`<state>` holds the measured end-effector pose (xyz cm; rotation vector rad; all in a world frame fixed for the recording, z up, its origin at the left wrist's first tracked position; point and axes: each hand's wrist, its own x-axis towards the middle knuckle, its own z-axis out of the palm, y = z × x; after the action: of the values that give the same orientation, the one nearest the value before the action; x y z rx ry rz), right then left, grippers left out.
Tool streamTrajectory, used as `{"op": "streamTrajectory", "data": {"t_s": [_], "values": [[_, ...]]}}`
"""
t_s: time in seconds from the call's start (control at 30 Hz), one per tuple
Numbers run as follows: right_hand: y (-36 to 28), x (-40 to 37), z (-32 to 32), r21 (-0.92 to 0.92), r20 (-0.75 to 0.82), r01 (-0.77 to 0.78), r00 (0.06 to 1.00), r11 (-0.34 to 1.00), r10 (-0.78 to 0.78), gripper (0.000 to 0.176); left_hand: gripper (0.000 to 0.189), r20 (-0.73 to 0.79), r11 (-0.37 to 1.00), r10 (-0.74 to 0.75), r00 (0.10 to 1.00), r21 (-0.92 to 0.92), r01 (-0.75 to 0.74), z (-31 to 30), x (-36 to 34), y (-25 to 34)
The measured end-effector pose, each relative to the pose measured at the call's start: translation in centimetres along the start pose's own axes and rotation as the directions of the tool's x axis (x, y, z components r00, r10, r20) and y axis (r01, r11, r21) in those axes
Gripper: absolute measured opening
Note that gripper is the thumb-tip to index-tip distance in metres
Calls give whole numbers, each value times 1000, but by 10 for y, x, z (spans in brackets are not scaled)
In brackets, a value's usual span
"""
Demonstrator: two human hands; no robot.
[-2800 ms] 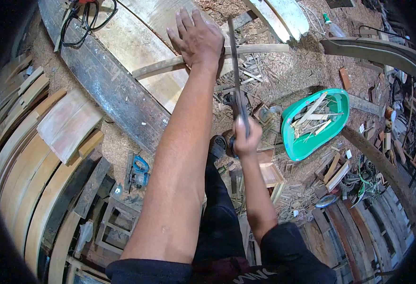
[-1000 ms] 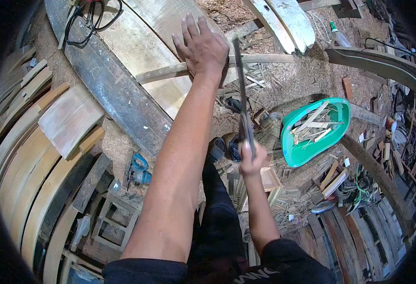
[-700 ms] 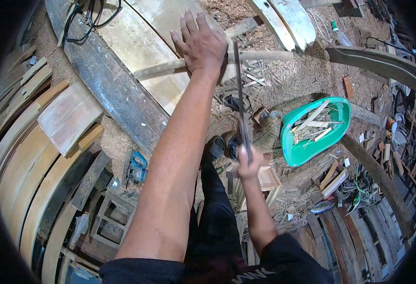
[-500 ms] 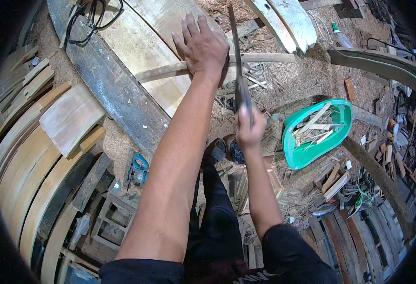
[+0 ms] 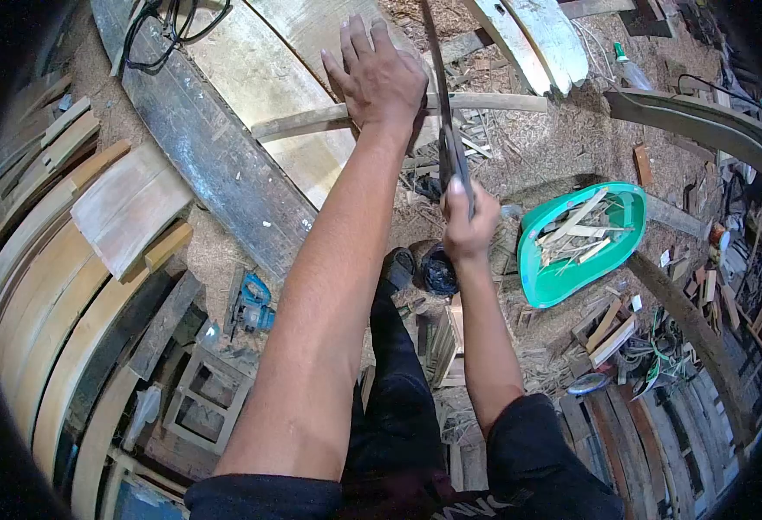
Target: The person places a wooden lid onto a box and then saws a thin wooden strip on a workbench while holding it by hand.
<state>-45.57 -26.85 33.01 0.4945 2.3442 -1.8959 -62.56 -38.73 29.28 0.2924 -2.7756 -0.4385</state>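
Note:
My left hand (image 5: 387, 85) lies with fingers spread on the wide boards (image 5: 260, 69), its palm pressing on a narrow wooden strip (image 5: 502, 102). The strip crosses the boards and juts past their right edge. In my right hand (image 5: 471, 217) is the handle of a handsaw (image 5: 437, 65), the fingers wrapped around it. The saw points away from me, its thin blade seen nearly edge-on. It overlaps the strip just to the right of my left hand.
A green tub (image 5: 563, 290) of wood scraps stands at the right. A blue power tool (image 5: 255, 303) rests on the sawdust floor. Curved planks (image 5: 60, 338) are stacked at the left, and a black cable (image 5: 151, 61) lies on the dark plank (image 5: 199, 143). Pale boards (image 5: 559, 52) lean ahead.
My right hand and the saw have moved a little forward, away from me. My left hand keeps its place on the strip; the whole view has shifted slightly.

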Motion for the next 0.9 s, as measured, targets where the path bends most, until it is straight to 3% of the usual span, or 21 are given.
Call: {"op": "streamTrajectory", "data": {"t_s": [0.1,0.17,0.23,0.27,0.33,0.37,0.43,0.5,0.57,0.67,0.77,0.8,0.9], "values": [[19,-73,-19,-134,9,132,991,982,-132,28,47,4,999,-4,1000,-31,5,-3,1,1],[25,-114,-28,42,-43,-33,998,999,35,29,47,-20,1000,-10,1000,-15,9,3,2,0],[30,-94,-26,125,-58,18,998,992,-10,30,47,-16,1000,-3,1000,-7,3,5,-5,1],[35,-74,-21,185,-46,-39,998,982,48,32,47,-20,1000,0,1000,-7,0,4,-4,1],[1,-8,-7,-59,21,75,997,995,-74,32,49,-8,1000,2,1000,-24,-2,1,5,-1],[1,11,3,88,16,-28,1000,996,27,32,51,29,999,-3,1000,-40,4,-1,6,-3],[-9,2,2,-67,-18,49,999,997,-51,30,53,66,998,-6,998,-65,11,-1,3,2],[26,-59,-14,-74,10,108,994,991,-108,27,53,60,998,-14,998,-59,18,-1,2,0],[20,-110,-28,7,-33,27,999,1000,-27,25,47,-17,1000,-1,1000,-11,1,3,4,1],[34,-89,-27,31,-8,-11,1000,999,11,25,47,-8,1000,17,1000,-12,-17,0,0,-1],[11,-1,5,-65,-33,133,990,989,-136,27,55,56,999,-16,998,-31,18,2,1,-1],[0,18,5,-55,-2,74,997,996,-74,29,52,35,1000,-8,999,-27,9,0,-4,-1],[2,-20,-7,-28,30,112,993,993,-111,27,48,-7,1000,15,1000,-25,-16,-1,0,0]]}}
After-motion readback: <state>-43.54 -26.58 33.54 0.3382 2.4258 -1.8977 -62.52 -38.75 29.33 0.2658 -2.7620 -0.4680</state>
